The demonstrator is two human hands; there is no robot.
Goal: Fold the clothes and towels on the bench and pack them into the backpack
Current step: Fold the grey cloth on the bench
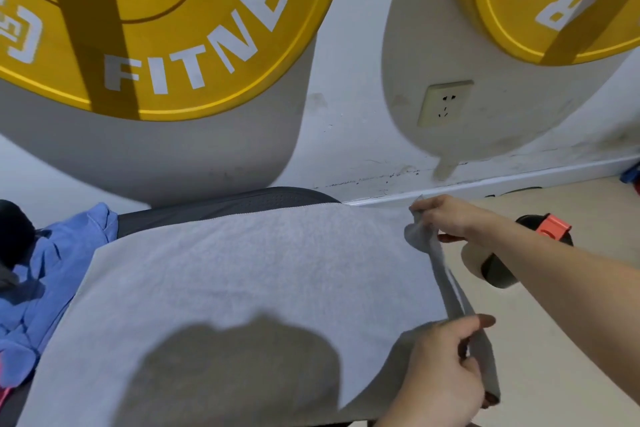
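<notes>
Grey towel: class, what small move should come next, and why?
Probably carry the lifted edge leftward across the towel to halve it: the right hand pinches the far corner, the left hand the near corner, and the rest lies flat on the bench.

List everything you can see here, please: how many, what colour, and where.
towel: 1, light grey, spread over the bench, right edge lifted
bench: 1, dark grey, under the towel
garment: 1, blue, crumpled at the bench's left end
black shape: 1, far left edge, too cut off to identify
discs: 2, yellow with white lettering, on the wall above
socket: 1, cream, low on the wall between the discs
container: 1, black with orange top, on the floor right of the bench, partly behind the arm
right hand: 1, pinches the towel's far right corner
left hand: 1, pinches the towel's near right corner
</notes>
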